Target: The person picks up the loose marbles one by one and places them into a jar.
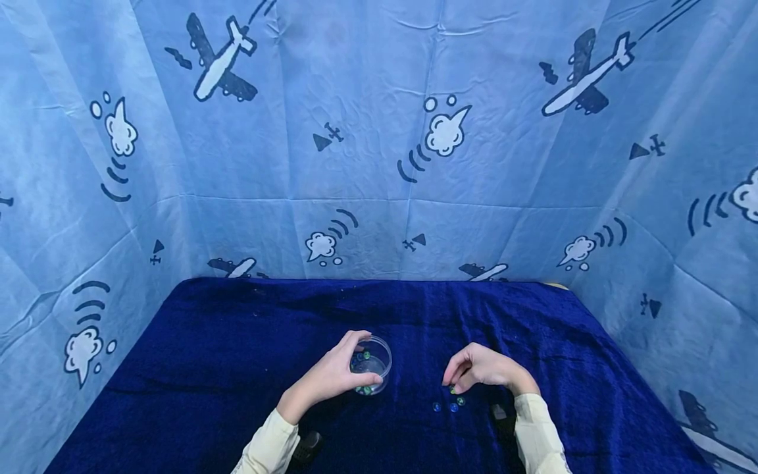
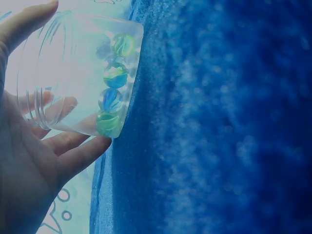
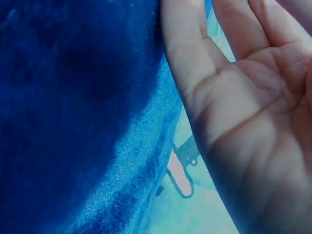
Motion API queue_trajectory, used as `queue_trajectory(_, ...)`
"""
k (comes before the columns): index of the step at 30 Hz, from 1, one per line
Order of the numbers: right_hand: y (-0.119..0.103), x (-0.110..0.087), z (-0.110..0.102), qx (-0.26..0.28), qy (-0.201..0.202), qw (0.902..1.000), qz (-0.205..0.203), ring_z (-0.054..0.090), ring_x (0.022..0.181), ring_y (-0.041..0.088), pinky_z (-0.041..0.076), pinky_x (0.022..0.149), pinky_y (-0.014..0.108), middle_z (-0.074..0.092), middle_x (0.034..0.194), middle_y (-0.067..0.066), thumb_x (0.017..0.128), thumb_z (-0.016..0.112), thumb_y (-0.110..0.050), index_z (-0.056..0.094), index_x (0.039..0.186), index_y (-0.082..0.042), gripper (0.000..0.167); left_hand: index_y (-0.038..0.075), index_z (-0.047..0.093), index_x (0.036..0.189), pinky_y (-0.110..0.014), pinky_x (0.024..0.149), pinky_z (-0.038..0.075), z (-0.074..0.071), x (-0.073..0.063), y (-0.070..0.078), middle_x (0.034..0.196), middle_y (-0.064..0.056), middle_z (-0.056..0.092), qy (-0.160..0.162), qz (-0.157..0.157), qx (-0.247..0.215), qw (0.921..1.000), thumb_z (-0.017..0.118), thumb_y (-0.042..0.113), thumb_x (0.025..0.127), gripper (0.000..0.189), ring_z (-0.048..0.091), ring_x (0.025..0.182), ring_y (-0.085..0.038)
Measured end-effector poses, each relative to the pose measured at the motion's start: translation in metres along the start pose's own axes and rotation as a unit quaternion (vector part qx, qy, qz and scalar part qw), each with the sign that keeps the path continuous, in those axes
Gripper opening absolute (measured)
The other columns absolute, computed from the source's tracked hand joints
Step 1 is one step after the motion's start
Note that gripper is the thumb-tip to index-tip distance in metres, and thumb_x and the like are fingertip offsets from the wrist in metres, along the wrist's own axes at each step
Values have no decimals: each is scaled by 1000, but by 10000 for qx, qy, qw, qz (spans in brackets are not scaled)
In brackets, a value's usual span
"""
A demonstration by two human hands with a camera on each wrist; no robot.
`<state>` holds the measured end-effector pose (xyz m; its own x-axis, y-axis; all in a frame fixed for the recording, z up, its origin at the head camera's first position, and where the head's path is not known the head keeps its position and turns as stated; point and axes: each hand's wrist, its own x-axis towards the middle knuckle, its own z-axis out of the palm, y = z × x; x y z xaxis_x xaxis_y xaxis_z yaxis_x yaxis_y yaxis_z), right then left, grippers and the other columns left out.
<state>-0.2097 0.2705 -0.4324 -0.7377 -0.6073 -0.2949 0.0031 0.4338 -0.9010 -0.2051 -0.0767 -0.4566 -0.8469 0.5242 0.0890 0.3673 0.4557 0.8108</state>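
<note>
A clear round plastic jar (image 1: pixel 379 364) stands on the dark blue cloth, and my left hand (image 1: pixel 331 374) grips it round the side, thumb nearest me. Inside it lie several green and blue glass marbles (image 2: pixel 115 75), seen through the wall in the left wrist view. To the right, my right hand (image 1: pixel 487 366) bends down with a yellow-green marble (image 1: pixel 453 390) pinched at its fingertips. Just below it on the cloth are a green marble (image 1: pixel 460 401) and two blue marbles (image 1: pixel 453 407). The right wrist view shows the palm (image 3: pixel 243 112); that hand's fingertips are out of frame.
Blue velvety cloth (image 1: pixel 237 342) covers the table, with some folds. Light blue curtains (image 1: pixel 367 158) printed with planes and clouds hang behind and on both sides. Dark wrist-worn devices (image 1: pixel 308 446) sit under the cream sleeves (image 1: pixel 539 428).
</note>
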Motion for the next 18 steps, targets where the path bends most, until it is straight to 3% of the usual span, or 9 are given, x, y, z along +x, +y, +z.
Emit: queue_trajectory(18,-6,1,0,-314,-1,9992,-233,68,79,11,56,73,24,74,88,12,84,73,12,70,92,13,9,8,43,153,-53,105,47,-1,-1,3,149,-10,49,-41,-129,-61,9999,79,51,87,87,55,133,-30)
